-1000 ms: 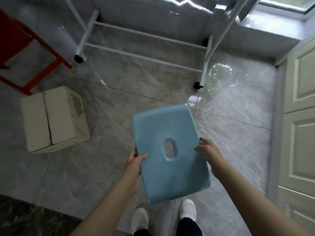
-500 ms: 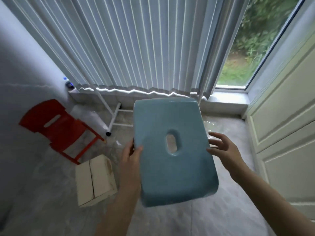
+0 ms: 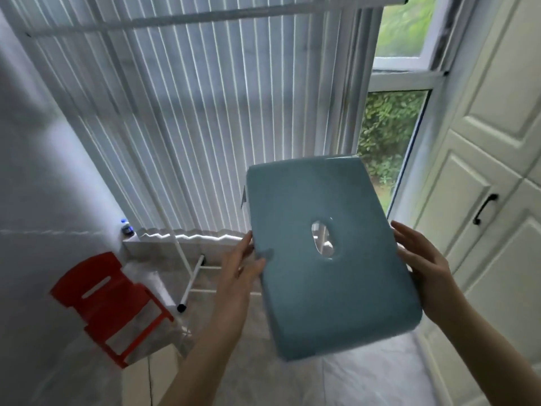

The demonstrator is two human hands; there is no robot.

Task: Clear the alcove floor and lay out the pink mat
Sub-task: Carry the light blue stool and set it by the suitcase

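Both hands clamp the blue stool (image 3: 328,253) by its sides.
Left hand (image 3: 243,268) thumb on top, right hand (image 3: 421,259) flat-fingered; it could slip onto the red chair (image 3: 111,306).

Bare forearms (image 3: 210,341), no sleeves
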